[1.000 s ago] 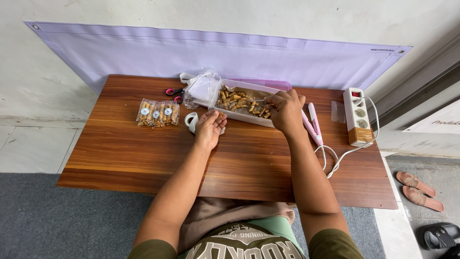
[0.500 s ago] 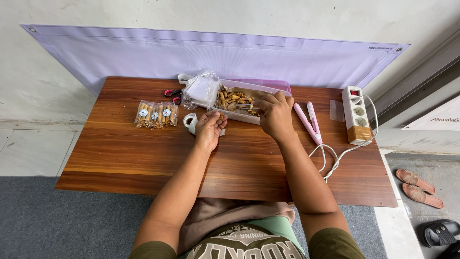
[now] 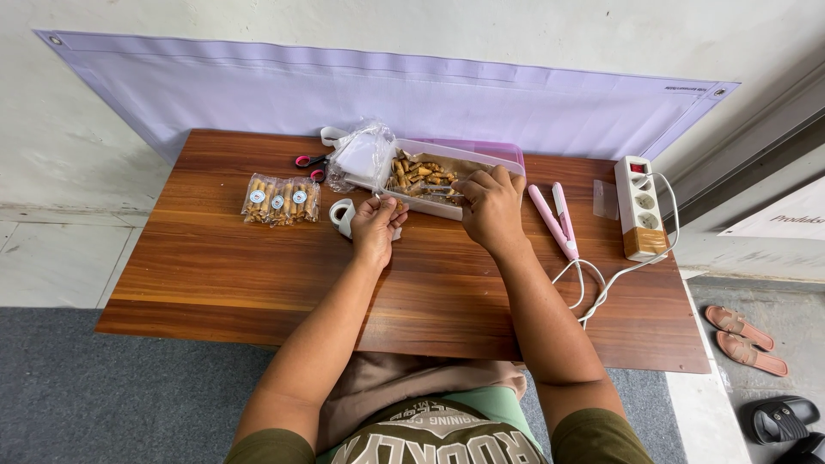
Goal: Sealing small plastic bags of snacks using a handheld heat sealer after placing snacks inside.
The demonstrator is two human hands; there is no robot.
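**A:** Where are the two hands?

**B:** Both sit just above the middle of the frame, on the wooden table [image 3: 258, 266]. The left hand [image 3: 376, 228] is curled, fingertips pinched narrow at the near edge of the clear plastic tray [image 3: 498, 159]. The right hand [image 3: 491, 206] lies beside it to the right, knuckles up, fingers bent down over the tray's near rim.

**B:** What is pinched?

**A:** Something thin and clear stretches between the two hands, likely a small clear bag [image 3: 421, 196], but it is too small to tell for sure. The left fingertips touch its left end; the right fingers cover its right end, and whether they grip it I cannot tell.

**A:** And the snacks?

**B:** The brown stick snacks [image 3: 421, 172] lie loose inside the tray, just above the fingertips, touching none of them as far as shows. Three filled packets [image 3: 280, 199] with round stickers lie in a row left of the left hand, apart from it.

**A:** What else is close?

**B:** A roll of tape [image 3: 342, 215] sits just left of the left hand. A crumpled heap of clear bags [image 3: 361, 155] rests at the tray's left end, with red-handled scissors [image 3: 309, 163] beside it. To the right of the right hand lies a pink sealing tool [image 3: 554, 219], its white cord running to a power strip [image 3: 640, 206] at the right of the table.
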